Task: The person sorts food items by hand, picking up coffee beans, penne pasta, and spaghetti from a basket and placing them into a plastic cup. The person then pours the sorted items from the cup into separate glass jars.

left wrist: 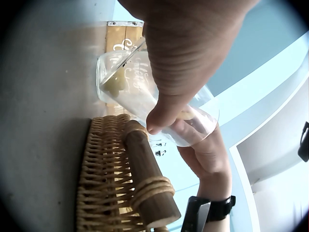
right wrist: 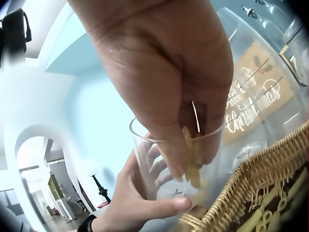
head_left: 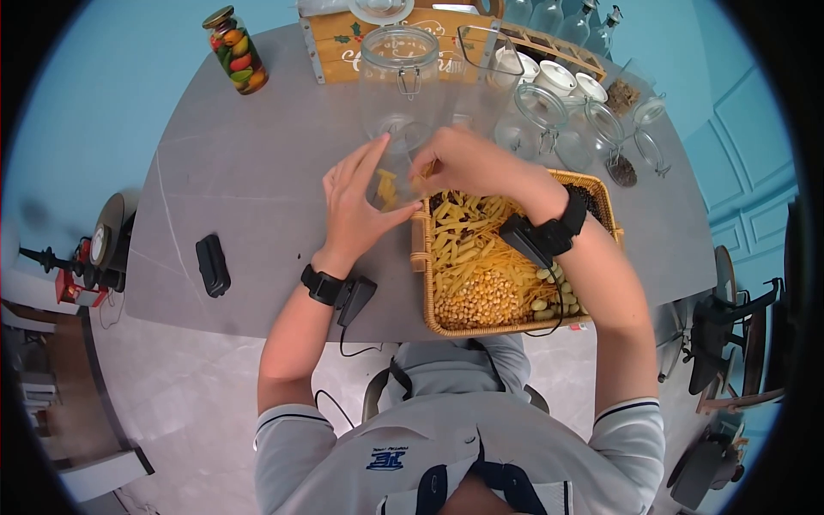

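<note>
My left hand grips a clear glass from its side, with the thumb across the wall. In the left wrist view the glass lies tilted, its mouth towards my right hand. The right fingertips reach inside the rim and pinch pale yellow penne. More penne lies in the lower part of the glass. Right beside it stands a wicker basket, whose wooden handle is close below the left thumb. Inside the basket are penne, corn kernels, thin yellow strands and pale green beans.
Behind the hands stand a large clip-top jar, a wooden crate and a tall clear container. Several open jars line the back right. A jar of colourful contents is at the back left, and a black case lies at left.
</note>
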The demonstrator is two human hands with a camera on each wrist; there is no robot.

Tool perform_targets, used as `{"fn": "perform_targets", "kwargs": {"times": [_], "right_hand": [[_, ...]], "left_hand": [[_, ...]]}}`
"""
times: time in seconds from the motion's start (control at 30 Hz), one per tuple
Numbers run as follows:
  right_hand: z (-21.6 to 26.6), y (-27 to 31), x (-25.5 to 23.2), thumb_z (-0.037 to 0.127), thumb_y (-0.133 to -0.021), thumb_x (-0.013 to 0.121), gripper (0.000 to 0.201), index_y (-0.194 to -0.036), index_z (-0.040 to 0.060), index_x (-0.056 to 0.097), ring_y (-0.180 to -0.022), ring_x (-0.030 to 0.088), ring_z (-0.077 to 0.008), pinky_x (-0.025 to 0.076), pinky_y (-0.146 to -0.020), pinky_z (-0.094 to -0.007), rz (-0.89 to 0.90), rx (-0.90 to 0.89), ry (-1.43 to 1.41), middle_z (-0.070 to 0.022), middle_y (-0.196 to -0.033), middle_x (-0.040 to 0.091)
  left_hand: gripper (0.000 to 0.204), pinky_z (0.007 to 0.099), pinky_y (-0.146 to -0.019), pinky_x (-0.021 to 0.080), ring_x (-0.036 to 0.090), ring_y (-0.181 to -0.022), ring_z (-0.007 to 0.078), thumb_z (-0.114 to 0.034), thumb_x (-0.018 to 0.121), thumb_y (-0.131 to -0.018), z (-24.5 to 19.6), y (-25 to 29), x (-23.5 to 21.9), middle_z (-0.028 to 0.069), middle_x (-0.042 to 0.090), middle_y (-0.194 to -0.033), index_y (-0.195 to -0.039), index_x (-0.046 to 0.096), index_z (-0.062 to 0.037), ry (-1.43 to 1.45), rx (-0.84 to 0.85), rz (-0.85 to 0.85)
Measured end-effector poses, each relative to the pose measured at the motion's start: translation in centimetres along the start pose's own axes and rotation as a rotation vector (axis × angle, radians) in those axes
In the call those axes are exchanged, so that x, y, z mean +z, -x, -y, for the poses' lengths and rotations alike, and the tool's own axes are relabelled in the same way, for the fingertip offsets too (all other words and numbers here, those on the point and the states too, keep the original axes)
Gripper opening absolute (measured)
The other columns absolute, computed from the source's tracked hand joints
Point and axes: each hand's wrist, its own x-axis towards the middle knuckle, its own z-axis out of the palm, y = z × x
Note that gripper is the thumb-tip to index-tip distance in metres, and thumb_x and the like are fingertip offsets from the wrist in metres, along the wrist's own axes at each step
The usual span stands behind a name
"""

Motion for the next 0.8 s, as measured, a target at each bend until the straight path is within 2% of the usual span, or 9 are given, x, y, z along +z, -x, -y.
{"fn": "perform_targets", "kwargs": {"times": [0.1, 0.2, 0.3, 0.4, 0.5, 0.6, 0.7, 0.8], "right_hand": [[-1.2, -0.7, 0.1, 0.01, -0.081, 0.078, 0.021, -0.1, 0.0042, 0.078, -0.085, 0.072, -0.0258, 0.056, -0.077, -0.0358, 0.114, -0.057, -0.142, -0.0144, -0.089, 0.075], [-1.4, -0.5, -0.3, 0.011, -0.083, 0.078, 0.024, -0.106, 0.0028, 0.076, -0.085, 0.071, -0.0187, 0.055, -0.077, -0.0316, 0.167, -0.107, -0.263, -0.0116, -0.096, 0.076], [-2.4, 0.4, -0.6, 0.01, -0.086, 0.076, 0.023, -0.107, 0.002, 0.076, -0.085, 0.07, -0.0144, 0.054, -0.078, -0.0275, 0.038, -0.206, -0.301, -0.0091, -0.094, 0.076], [-1.4, 2.3, -2.5, 0.01, -0.088, 0.075, 0.021, -0.107, 0.0002, 0.075, -0.087, 0.07, -0.0121, 0.055, -0.079, -0.0263, -0.102, 0.045, -0.438, -0.0077, -0.093, 0.077], [-2.9, 3.9, -1.5, 0.012, -0.085, 0.077, 0.019, -0.097, -0.0026, 0.076, -0.08, 0.069, -0.0128, 0.055, -0.076, -0.0273, -0.286, 0.28, -0.468, -0.0089, -0.09, 0.076], [-4.7, 5.0, 1.1, 0.015, -0.082, 0.079, 0.023, -0.096, -0.0027, 0.076, -0.082, 0.071, -0.0194, 0.056, -0.078, -0.0304, -0.168, 0.309, -0.469, -0.0115, -0.091, 0.076], [-2.9, 5.3, 3.2, 0.016, -0.079, 0.08, 0.032, -0.105, -0.0013, 0.074, -0.096, 0.07, -0.0287, 0.055, -0.086, -0.036, -0.049, 0.227, -0.073, -0.0152, -0.101, 0.073], [-1.4, 5.4, 5.1, 0.018, -0.077, 0.081, 0.043, -0.115, 0.0008, 0.07, -0.112, 0.062, -0.0347, 0.05, -0.097, -0.0409, -0.045, 0.172, 0.071, -0.0168, -0.114, 0.066]], "left_hand": [[0.098, 0.0406, -0.11, 0.033, 0.051, -0.13, 0.0284, -0.031, 0.094, -0.063, -0.1, 0.0, 0.0, 0.0103, 0.056, -0.141, -0.148, 0.048, -0.0126, 0.003, 0.028, -0.005], [0.098, 0.0408, -0.109, 0.034, 0.051, -0.13, 0.0281, -0.031, 0.094, -0.063, 0.0, 0.0, 0.1, 0.0102, 0.057, -0.14, -0.148, 0.048, -0.0122, -0.009, 0.043, 0.002], [0.098, 0.0412, -0.109, 0.034, 0.052, -0.129, 0.0283, -0.03, 0.094, -0.062, 0.1, 0.1, 0.2, 0.0106, 0.058, -0.139, -0.148, 0.049, -0.0121, -0.012, 0.023, -0.012], [0.097, 0.0414, -0.108, 0.036, 0.053, -0.128, 0.0289, -0.029, 0.094, -0.063, 0.0, 0.0, 0.2, 0.0112, 0.058, -0.138, -0.147, 0.049, -0.012, -0.007, -0.001, -0.029], [0.096, 0.0417, -0.107, 0.037, 0.054, -0.127, 0.0294, -0.028, 0.094, -0.063, 0.3, 0.0, 0.4, 0.0114, 0.058, -0.137, -0.147, 0.049, -0.0122, -0.011, -0.019, -0.054], [0.097, 0.0394, -0.104, 0.034, 0.053, -0.125, 0.0246, -0.028, 0.093, -0.062, 0.9, 0.1, 0.8, 0.0062, 0.058, -0.137, -0.147, 0.05, -0.0153, 0.021, -0.03, -0.083], [0.097, 0.0395, -0.104, 0.033, 0.053, -0.126, 0.0246, -0.029, 0.093, -0.062, 1.0, 0.1, 0.9, 0.0057, 0.057, -0.138, -0.148, 0.049, -0.0159, 0.024, -0.033, -0.075], [0.098, 0.0397, -0.105, 0.033, 0.053, -0.126, 0.0247, -0.029, 0.093, -0.062, 0.8, 0.2, 0.9, 0.0054, 0.057, -0.138, -0.148, 0.049, -0.0162, 0.014, -0.038, -0.076]]}}
